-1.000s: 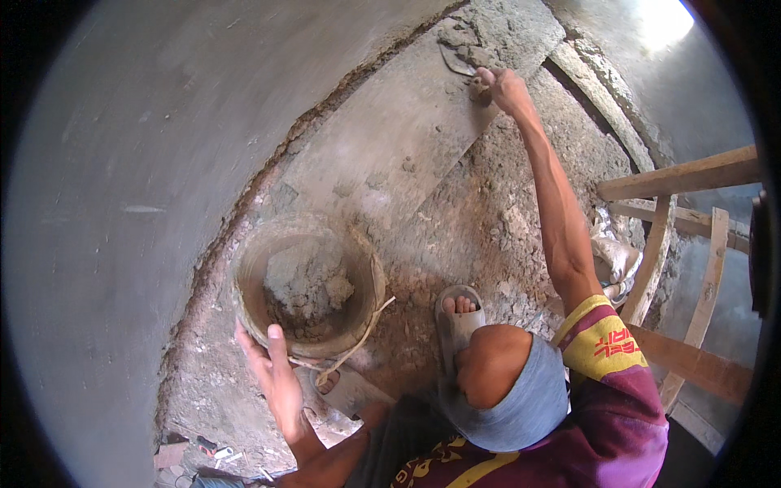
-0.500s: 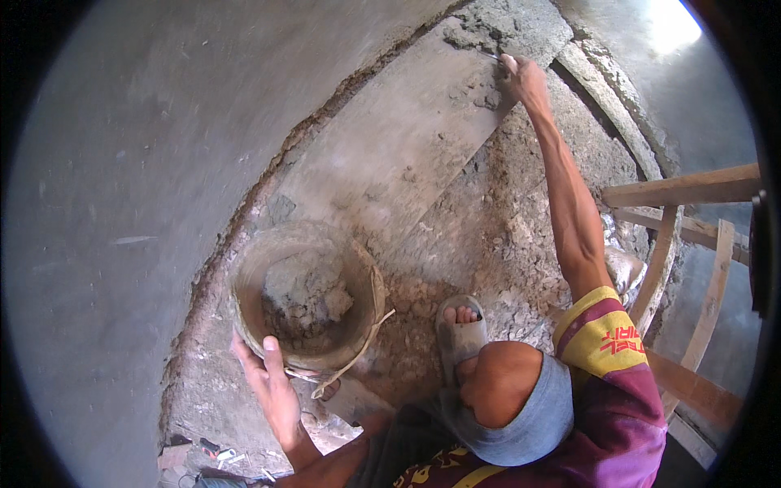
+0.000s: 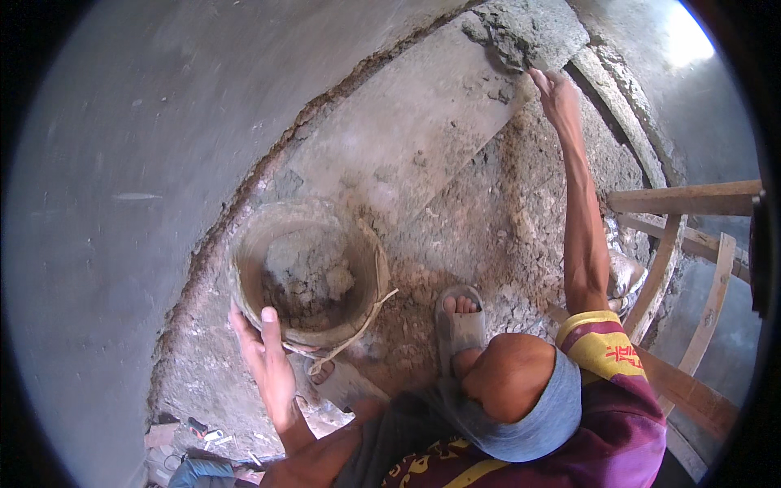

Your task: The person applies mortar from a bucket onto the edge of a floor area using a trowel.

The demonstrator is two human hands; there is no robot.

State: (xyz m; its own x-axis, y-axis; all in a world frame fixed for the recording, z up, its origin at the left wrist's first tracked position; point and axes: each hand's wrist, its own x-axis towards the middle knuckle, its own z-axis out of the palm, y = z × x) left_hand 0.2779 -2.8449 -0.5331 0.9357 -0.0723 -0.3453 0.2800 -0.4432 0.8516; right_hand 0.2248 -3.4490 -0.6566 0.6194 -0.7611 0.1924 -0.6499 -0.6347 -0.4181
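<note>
My left hand (image 3: 270, 366) grips the near-left rim of a round, mortar-caked bucket (image 3: 370, 264), thumb at the lip; lumpy grey mortar (image 3: 305, 260) lies inside. At the far end of a pale, flat slab (image 3: 382, 122), my right hand (image 3: 556, 102) is closed on a trowel (image 3: 512, 67), its handle mostly hidden by my fingers and its blade against a patch of wet mortar (image 3: 521, 28). Smaller lumps of mortar are scattered on the slab below it.
A grey plastered wall (image 3: 114, 228) fills the left side. Wooden bars (image 3: 683, 197) and pale sacking (image 3: 626, 272) stand at right. My sandalled feet (image 3: 460, 325) are on rough, rubble-strewn ground (image 3: 521, 228). Small tools (image 3: 203, 431) lie at the lower left.
My right hand and the trowel have moved rightward across the mortar at the slab's far end. My left hand stays on the bucket, which has shifted slightly in the view.
</note>
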